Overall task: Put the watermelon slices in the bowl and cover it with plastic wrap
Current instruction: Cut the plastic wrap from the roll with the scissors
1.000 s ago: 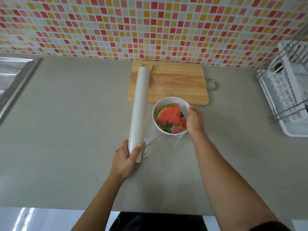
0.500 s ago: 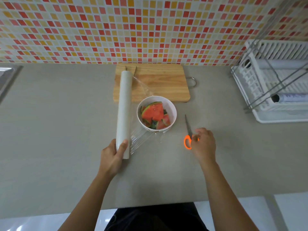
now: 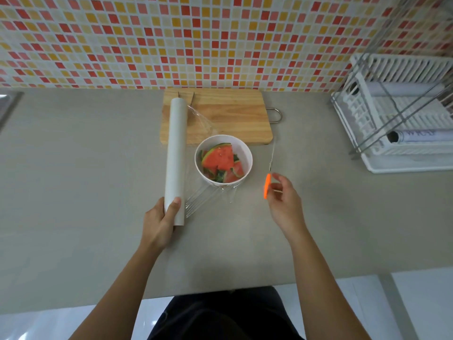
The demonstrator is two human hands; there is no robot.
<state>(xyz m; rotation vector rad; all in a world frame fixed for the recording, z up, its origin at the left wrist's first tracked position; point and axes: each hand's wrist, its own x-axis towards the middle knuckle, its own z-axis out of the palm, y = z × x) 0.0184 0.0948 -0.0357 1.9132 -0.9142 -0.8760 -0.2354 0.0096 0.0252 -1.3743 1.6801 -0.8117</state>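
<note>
A white bowl (image 3: 247,153) holding several watermelon slices (image 3: 219,158) stands on the grey counter in front of the cutting board. A long white roll of plastic wrap (image 3: 175,153) lies to its left, and a clear sheet of wrap (image 3: 206,196) stretches from the roll over the bowl. My left hand (image 3: 159,220) grips the near end of the roll. My right hand (image 3: 284,201) holds orange-handled scissors (image 3: 268,185) to the right of the bowl, lifted edge-on with the blades pointing away.
A wooden cutting board (image 3: 228,114) with a metal loop lies against the tiled wall. A white dish rack (image 3: 402,116) with rolls in it stands at the right. A sink edge (image 3: 7,104) shows at far left. The counter's front edge runs near my body.
My right hand left the bowl's rim, moved right to the scissors on the counter and has picked them up. My left hand kept its hold on the roll.
</note>
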